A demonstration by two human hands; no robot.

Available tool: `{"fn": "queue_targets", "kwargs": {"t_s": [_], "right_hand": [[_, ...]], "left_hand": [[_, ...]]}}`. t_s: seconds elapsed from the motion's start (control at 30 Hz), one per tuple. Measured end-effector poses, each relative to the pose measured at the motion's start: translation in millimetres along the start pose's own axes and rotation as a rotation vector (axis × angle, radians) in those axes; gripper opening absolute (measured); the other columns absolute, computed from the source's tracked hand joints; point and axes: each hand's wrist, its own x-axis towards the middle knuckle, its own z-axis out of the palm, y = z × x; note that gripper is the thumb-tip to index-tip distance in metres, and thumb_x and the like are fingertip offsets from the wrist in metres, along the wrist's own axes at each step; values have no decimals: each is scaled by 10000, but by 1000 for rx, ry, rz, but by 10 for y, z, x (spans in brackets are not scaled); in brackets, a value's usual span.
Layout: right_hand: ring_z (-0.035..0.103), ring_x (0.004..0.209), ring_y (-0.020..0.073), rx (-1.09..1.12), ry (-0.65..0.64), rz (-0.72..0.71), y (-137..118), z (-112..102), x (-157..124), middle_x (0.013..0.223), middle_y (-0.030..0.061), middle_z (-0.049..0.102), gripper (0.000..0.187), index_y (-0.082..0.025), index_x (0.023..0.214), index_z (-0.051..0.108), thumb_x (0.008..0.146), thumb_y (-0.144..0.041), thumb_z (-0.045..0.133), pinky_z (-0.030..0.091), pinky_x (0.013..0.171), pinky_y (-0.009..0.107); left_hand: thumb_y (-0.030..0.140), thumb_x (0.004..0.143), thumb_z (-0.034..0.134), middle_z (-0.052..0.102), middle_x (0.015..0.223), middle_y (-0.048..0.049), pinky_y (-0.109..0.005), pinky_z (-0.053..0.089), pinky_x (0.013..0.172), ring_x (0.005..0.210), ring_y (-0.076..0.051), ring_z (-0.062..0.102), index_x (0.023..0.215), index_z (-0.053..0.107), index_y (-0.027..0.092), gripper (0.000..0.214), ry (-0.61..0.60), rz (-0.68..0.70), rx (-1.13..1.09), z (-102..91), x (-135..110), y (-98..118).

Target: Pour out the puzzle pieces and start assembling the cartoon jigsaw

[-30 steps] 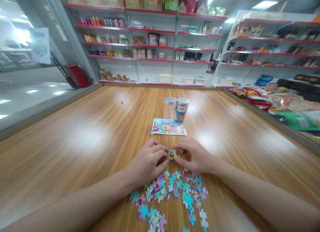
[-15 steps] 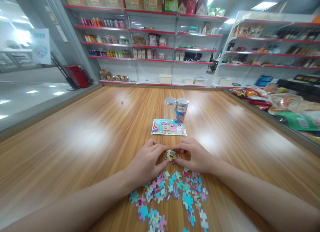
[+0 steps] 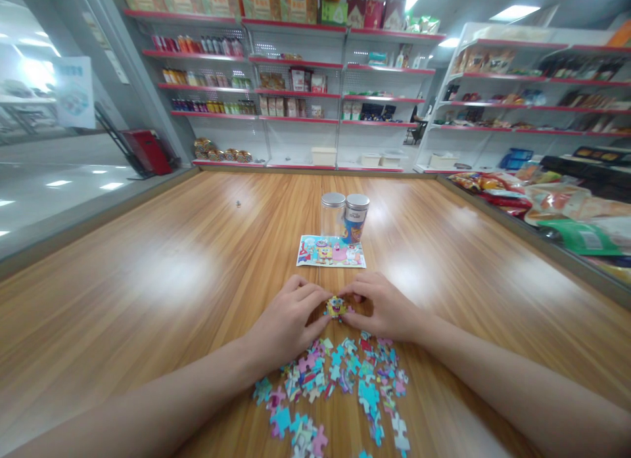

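Note:
My left hand and my right hand meet over the wooden table, fingers curled and pinched from both sides on a small yellow cluster of joined puzzle pieces. Just in front of my wrists lies a loose heap of several blue, pink and white puzzle pieces. Beyond my hands sits a printed cartoon reference picture, flat on the table. Behind it stand two clear jars with metal lids, side by side.
Snack bags are piled along the table's right edge. Store shelves with bottles and boxes line the back and right walls. A red cart stands on the floor at the far left. A tiny dark object lies far out on the table.
Both hands stay pinched on the yellow cluster with only slight finger shifts. The view has drifted a little, nothing else moved.

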Motion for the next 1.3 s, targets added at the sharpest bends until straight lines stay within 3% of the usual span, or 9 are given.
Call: {"fn": "queue_targets", "kwargs": {"t_s": [0.33,0.77,1.17,1.3], "right_hand": [[575,799,188,3,0,1,1,4,3,810,27,625,252,-199,1035,712,817,-319,752,436,749,309],[564,805,182,20,6,-27,-45,-23,-12,831,25,608,242,-195,1061,676,835,-271,718,429,756,313],[566,875,199,-4,-41,-55,-62,-25,-18,892,49,596,115,-195,992,675,890,-245,660,427,793,327],[564,869,197,-9,-40,-57,-64,-24,-26,893,48,598,158,-194,1039,671,896,-262,663,424,792,330]], "left_hand": [[225,976,545,655,1127,-94,-443,513,919,1037,-247,501,1203,702,207,277,-15,51,76,-5,4,45],[219,977,539,655,1128,-96,-448,514,911,1022,-249,497,1131,734,209,249,-18,57,94,-6,10,41],[213,970,556,654,1149,-85,-452,508,915,1035,-251,494,1176,720,238,265,-22,59,82,-2,1,35],[221,975,563,672,1093,-82,-438,509,910,1016,-241,503,1108,736,219,218,-4,60,44,-6,3,34]]}}
